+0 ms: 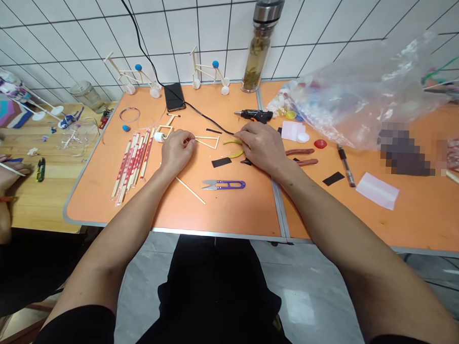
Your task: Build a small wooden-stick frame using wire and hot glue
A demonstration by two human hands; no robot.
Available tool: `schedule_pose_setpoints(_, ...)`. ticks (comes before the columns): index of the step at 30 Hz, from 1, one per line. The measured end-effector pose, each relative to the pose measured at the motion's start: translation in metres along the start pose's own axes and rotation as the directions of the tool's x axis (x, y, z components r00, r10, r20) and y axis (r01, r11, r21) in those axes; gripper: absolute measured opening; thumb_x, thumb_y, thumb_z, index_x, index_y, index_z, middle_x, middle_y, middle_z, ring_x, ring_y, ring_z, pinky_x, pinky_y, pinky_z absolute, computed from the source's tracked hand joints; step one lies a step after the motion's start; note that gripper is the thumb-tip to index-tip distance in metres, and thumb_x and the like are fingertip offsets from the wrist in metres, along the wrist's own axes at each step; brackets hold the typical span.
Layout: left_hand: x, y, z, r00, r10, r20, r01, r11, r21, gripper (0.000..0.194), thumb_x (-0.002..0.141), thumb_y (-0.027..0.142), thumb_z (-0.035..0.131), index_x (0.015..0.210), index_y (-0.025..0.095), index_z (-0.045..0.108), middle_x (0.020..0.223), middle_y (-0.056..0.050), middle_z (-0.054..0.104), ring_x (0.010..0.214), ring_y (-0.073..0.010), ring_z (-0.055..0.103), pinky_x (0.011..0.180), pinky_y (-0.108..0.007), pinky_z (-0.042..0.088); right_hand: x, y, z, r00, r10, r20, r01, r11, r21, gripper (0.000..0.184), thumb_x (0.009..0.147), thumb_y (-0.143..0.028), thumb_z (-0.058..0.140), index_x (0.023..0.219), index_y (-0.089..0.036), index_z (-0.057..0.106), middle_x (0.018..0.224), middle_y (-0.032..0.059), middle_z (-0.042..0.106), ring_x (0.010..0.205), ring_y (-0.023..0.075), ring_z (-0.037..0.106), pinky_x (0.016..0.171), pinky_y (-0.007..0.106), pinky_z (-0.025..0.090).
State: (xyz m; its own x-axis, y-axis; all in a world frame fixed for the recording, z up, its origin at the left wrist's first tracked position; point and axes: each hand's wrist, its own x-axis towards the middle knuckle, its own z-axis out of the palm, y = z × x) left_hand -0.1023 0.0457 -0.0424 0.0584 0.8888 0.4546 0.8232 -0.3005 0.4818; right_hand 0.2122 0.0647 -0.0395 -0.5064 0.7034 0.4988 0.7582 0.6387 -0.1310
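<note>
light brittle stick frame point(206, 141) is pinched at its tip by left hand point(177, 152); right hand point(260, 147) is curled over green strip point(233, 141) below glue gun point(255, 115), grip unclear

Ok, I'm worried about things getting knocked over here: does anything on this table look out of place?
Yes: a black cord trails across the orange table, past the phone, to the right hand. It lies right through the work area, so it could snag things.
</note>
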Motion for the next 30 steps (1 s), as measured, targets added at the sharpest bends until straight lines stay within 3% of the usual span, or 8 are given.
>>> schedule_pose_setpoints(6, 0.0, -0.002, 0.0, 1.0, 0.004, -0.011, -0.004, 1.0, -0.002, 0.013, 0.098, 0.017, 0.067, 0.096, 0.024, 0.078, 0.102, -0.009, 0.081, 0.1, -0.0304, 0.074, 0.093, -0.047, 0.055, 0.001, -0.001, 0.003, 0.999, -0.023, -0.022, 0.023, 1.0, -0.01, 0.045, 0.11, -0.015, 0.05, 0.126, -0.018, 0.092, 0.121, 0.0185, 0.086, 0.105, 0.0329, 0.07, 0.087, 0.046, 0.05)
schedule_pose_setpoints(13, 0.001, -0.002, -0.003, 1.0, -0.013, -0.003, 0.013, 1.0, -0.02, 0.017, 0.098, 0.015, 0.065, 0.098, 0.026, 0.078, 0.11, -0.008, 0.084, 0.108, -0.0303, 0.075, 0.102, -0.048, 0.058, 0.001, -0.004, -0.004, 1.0, 0.005, 0.03, -0.004, 1.0, -0.021, 0.046, 0.105, -0.009, 0.05, 0.126, -0.018, 0.09, 0.124, 0.0192, 0.085, 0.108, 0.0344, 0.07, 0.088, 0.047, 0.048)
schedule_pose_setpoints(21, 0.002, -0.002, -0.006, 0.999, -0.033, 0.006, 0.033, 0.999, -0.001, 0.018, 0.099, 0.016, 0.063, 0.1, 0.025, 0.079, 0.113, -0.011, 0.084, 0.111, -0.0318, 0.076, 0.104, -0.049, 0.058, 0.004, -0.008, -0.005, 0.999, 0.029, 0.039, -0.028, 0.999, -0.023, 0.045, 0.112, -0.015, 0.047, 0.123, -0.019, 0.091, 0.125, 0.0197, 0.085, 0.107, 0.0348, 0.068, 0.087, 0.048, 0.045)
schedule_pose_setpoints(30, 0.003, -0.006, -0.011, 0.997, -0.079, -0.026, 0.079, 0.997, -0.013, 0.018, 0.1, 0.017, 0.063, 0.101, 0.024, 0.079, 0.115, -0.012, 0.085, 0.112, -0.031, 0.076, 0.104, -0.048, 0.058, 0.009, -0.006, -0.008, 0.998, 0.021, 0.057, -0.02, 1.0, -0.007, 0.048, 0.109, -0.009, 0.046, 0.125, -0.016, 0.091, 0.125, 0.0199, 0.085, 0.108, 0.033, 0.067, 0.087, 0.046, 0.042)
